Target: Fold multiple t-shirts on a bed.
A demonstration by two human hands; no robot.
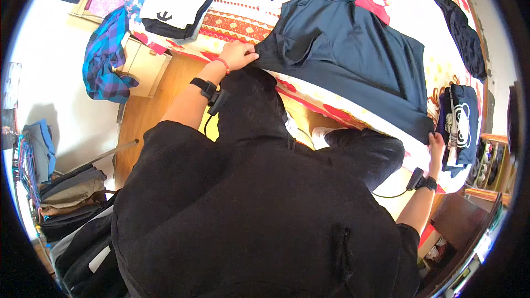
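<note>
A black shirt (353,44) lies spread over the bed in front of me, its long hem running along the near side. My left hand (238,55) pinches the hem's left corner between thumb and fingers. At the far end of the same hem, my right hand (436,146) grips the right corner. The cloth between them looks fairly flat, with a loose fold (301,49) near the left side. Both wrists wear black straps with small boxes.
The bed (232,22) has a red-and-white patterned cover. Folded clothes (461,124) are stacked right; a white shirt (179,0) lies left. More dark garments (458,33) lie along the far side. A plaid cloth (107,58) hangs at left, above a rack of clothes (72,193).
</note>
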